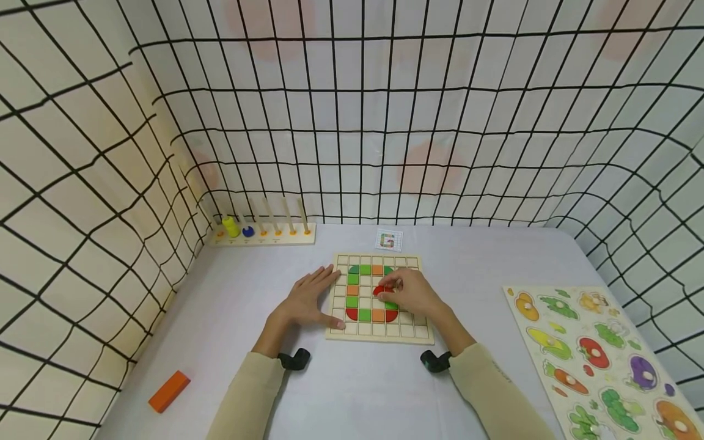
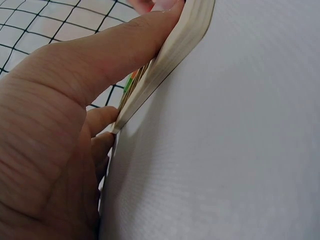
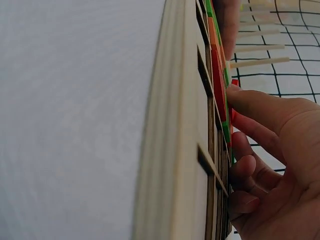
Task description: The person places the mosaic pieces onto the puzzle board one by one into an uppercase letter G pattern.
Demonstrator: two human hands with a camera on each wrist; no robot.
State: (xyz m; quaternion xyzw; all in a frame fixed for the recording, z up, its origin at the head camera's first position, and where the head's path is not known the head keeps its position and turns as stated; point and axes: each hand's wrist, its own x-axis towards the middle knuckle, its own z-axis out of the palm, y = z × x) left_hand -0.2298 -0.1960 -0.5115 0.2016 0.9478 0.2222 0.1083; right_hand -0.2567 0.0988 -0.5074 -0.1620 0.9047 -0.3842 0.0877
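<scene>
left hand (image 1: 308, 300) flat beside grid board (image 1: 378, 333), right hand (image 1: 409, 295) pinching red tile (image 1: 379, 290)

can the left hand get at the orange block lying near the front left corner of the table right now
Probably yes. The left hand only rests flat on the edge of the grid board, holding nothing, and the bare table between it and the orange block looks free of obstacles.
</scene>
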